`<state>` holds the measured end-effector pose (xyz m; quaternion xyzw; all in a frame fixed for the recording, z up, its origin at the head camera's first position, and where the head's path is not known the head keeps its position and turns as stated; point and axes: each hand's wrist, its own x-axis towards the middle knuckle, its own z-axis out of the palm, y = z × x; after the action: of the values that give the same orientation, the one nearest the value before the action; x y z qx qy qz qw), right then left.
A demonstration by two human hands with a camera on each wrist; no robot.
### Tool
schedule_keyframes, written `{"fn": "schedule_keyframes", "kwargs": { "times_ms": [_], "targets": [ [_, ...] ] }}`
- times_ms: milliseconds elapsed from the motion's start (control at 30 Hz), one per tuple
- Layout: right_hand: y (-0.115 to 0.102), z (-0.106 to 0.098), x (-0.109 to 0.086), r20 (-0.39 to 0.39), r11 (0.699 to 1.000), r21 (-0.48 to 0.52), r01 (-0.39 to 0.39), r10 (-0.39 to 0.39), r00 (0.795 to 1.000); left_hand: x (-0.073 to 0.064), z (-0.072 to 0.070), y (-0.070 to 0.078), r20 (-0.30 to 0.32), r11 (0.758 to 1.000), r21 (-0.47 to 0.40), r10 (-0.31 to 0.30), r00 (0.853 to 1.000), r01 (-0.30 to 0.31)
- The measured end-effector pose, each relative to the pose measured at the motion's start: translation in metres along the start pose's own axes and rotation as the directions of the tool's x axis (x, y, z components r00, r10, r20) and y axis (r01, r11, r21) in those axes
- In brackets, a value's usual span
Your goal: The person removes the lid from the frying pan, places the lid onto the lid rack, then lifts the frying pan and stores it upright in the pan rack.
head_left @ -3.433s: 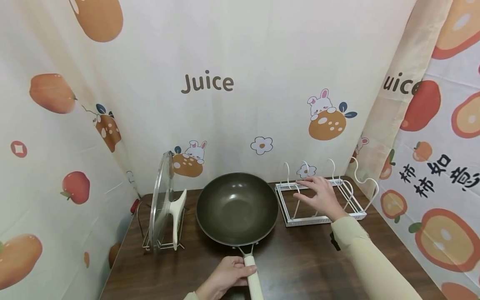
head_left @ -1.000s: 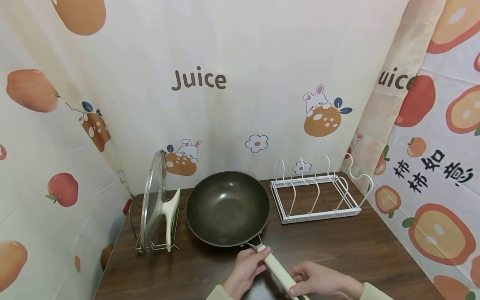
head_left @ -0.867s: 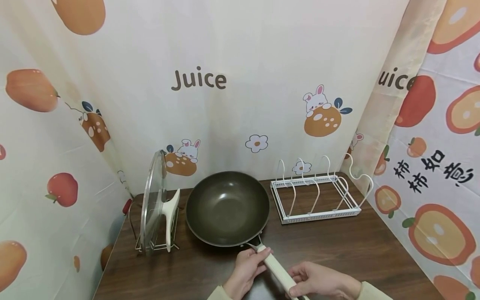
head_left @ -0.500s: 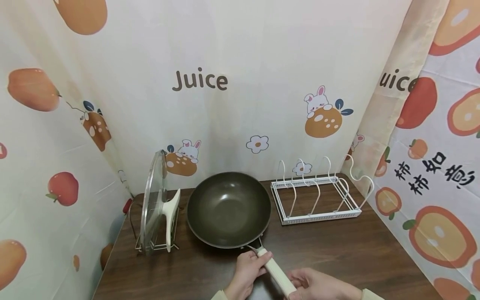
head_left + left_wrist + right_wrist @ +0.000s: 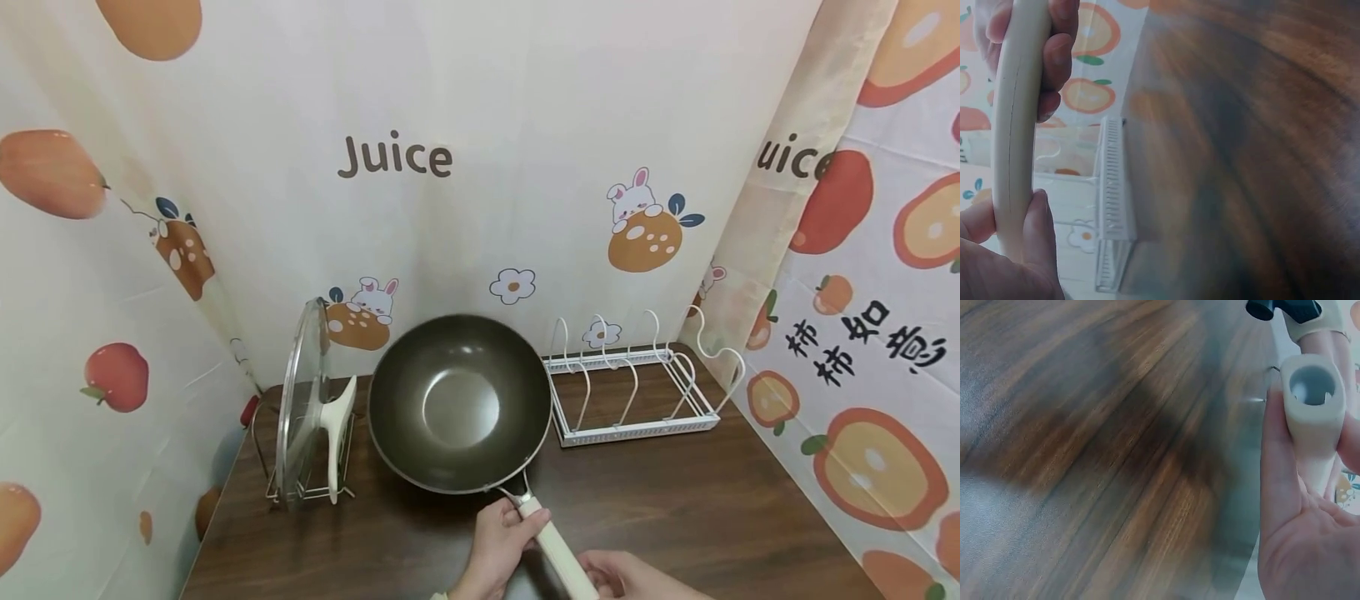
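A dark wok (image 5: 420,433) with a cream handle (image 5: 558,553) is at the middle of the table in the head view, its inside facing me. My left hand (image 5: 497,546) grips the handle close to the pan. Farther down, my right hand (image 5: 626,577) holds the same handle near its end, partly cut off by the frame's bottom edge. In the left wrist view, the thumb and a finger of the left hand (image 5: 1007,265) pinch both sides of the handle. The right wrist view has the hollow handle end (image 5: 1315,428) between the right hand's (image 5: 1310,540) thumb and fingers.
Right of the wok stands a white rack (image 5: 637,430) with several curved dividers, close to the wok's rim. At left, a glass lid (image 5: 300,408) with a cream handle leans upright in a wire stand (image 5: 262,442). Printed curtains enclose the brown wooden table (image 5: 675,517).
My right hand left the rack and took the handle. The handle swung rightward. In the last half second, the wok's far rim rose and the wok looks larger, lifted or tilted.
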<state>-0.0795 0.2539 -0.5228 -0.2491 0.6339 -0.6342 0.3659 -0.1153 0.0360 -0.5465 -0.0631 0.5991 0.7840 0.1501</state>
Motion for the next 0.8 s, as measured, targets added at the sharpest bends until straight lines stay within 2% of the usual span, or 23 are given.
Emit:
{"fn": "schedule_keyframes", "kwargs": {
  "times_ms": [133,267,433,567,800],
  "targets": [
    [0.001,0.002,0.000,-0.049,0.997,-0.069,0.036,-0.039,0.998,-0.002,0.002,0.011,-0.009,0.999,0.022,0.024,1.000,-0.024],
    [0.004,0.005,0.002,-0.116,0.980,-0.184,0.076,-0.098,0.988,-0.003,0.003,0.018,-0.003,0.997,0.049,0.059,0.998,-0.058],
    [0.011,0.011,0.003,-0.214,0.973,-0.216,0.079,-0.127,0.969,-0.004,0.003,0.025,0.029,0.993,0.049,0.109,0.994,-0.110],
    [0.017,0.017,0.005,-0.280,0.957,-0.276,0.084,-0.164,0.946,-0.002,0.003,0.032,0.053,0.985,0.086,0.142,0.988,-0.147],
    [0.017,0.028,0.010,-0.363,0.889,-0.444,0.113,-0.293,0.885,0.002,0.005,0.043,0.091,0.973,0.133,0.179,0.980,-0.191]
  ]
}}
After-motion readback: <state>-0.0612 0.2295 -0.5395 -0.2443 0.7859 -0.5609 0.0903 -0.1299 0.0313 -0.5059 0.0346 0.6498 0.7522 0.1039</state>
